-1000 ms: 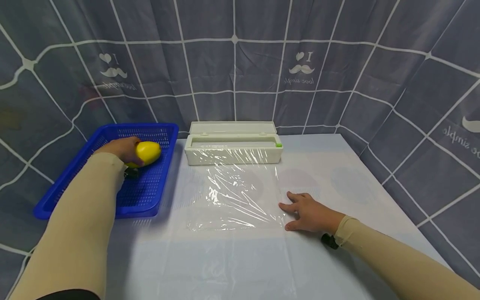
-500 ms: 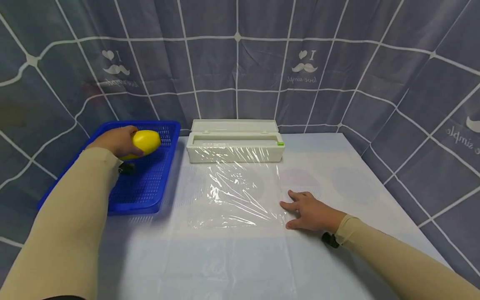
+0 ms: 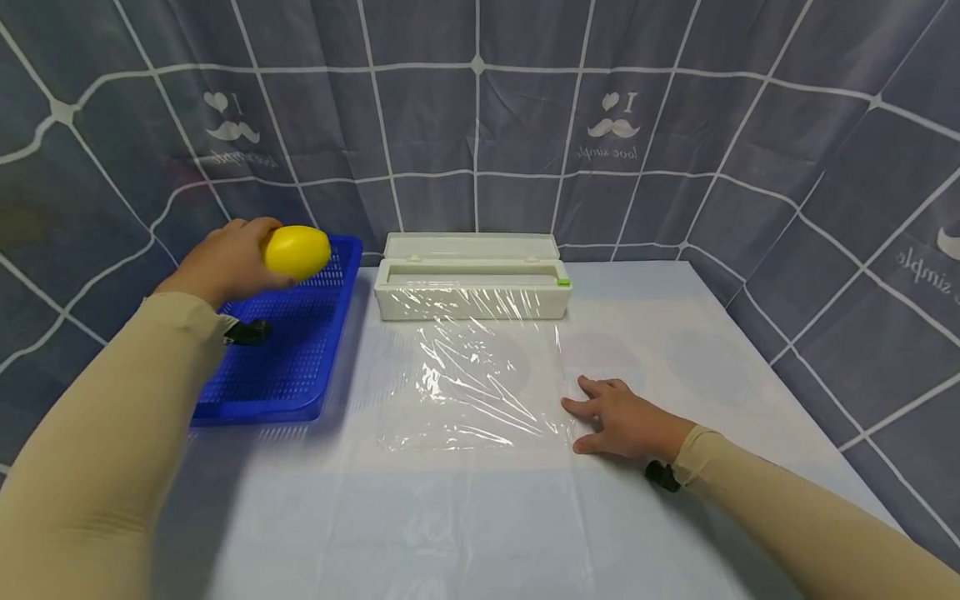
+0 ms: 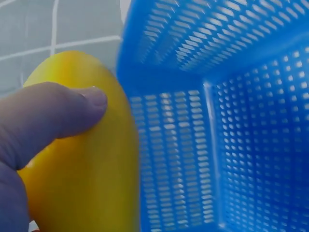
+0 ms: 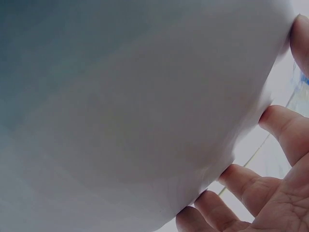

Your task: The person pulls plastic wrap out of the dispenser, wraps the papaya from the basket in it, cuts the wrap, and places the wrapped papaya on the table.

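Observation:
In the head view my left hand grips a smooth yellow, mango-shaped fruit above the blue basket. The left wrist view has the thumb pressed along the fruit's side, with the basket's slotted wall beside it. Fingers spread, my right hand rests on the table at the right edge of a sheet of clear cling film. The film lies wrinkled on the table and runs up over the front of a white cling film dispenser, whose lid is raised.
A green slider sits at the right end of the dispenser. The table wears a pale cover. A grey grid-patterned curtain hangs behind the table and along its sides.
My left hand has lifted the yellow fruit out of the basket, raising it above the rim. The right hand stays in its place by the film's edge.

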`<state>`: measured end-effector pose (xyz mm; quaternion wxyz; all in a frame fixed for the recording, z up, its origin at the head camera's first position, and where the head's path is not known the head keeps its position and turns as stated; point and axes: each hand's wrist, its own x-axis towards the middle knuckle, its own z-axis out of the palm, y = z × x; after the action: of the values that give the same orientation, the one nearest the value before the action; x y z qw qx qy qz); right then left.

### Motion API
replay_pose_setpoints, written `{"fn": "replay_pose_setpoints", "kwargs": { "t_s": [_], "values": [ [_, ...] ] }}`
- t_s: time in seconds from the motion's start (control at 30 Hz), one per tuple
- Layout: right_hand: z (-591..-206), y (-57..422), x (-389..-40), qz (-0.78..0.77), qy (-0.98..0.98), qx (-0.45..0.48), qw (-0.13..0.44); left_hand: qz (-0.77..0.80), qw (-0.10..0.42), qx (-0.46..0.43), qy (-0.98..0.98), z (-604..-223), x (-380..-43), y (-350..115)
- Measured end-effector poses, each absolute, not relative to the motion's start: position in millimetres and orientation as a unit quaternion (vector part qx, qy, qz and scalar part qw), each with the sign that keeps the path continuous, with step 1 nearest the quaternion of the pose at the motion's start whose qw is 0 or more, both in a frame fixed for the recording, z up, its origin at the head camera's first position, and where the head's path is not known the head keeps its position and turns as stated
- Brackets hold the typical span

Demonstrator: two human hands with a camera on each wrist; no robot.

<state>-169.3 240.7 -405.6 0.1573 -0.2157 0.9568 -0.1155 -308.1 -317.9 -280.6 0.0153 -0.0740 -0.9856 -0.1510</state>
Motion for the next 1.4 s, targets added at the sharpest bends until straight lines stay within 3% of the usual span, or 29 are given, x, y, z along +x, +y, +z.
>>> {"fn": "replay_pose_setpoints", "kwargs": {
  "t_s": [0.43, 0.8, 1.4],
  "values": [
    [-402.0, 238.7, -168.1, -0.115, 0.956, -0.218, 0.158, -0.141, 0.08, -0.128, -0.978, -262.2, -279.7, -267.3],
    [-406.5, 240.1, -171.3, -0.11, 0.958, -0.211, 0.159, -0.131, 0.122, -0.224, -0.958, -266.7, -257.0, -211.6],
    [-404.7, 240.9, -169.4, -0.11, 0.956, -0.219, 0.16, -0.144, 0.081, -0.321, -0.932, -310.4, -247.2, -138.4]
  ]
}}
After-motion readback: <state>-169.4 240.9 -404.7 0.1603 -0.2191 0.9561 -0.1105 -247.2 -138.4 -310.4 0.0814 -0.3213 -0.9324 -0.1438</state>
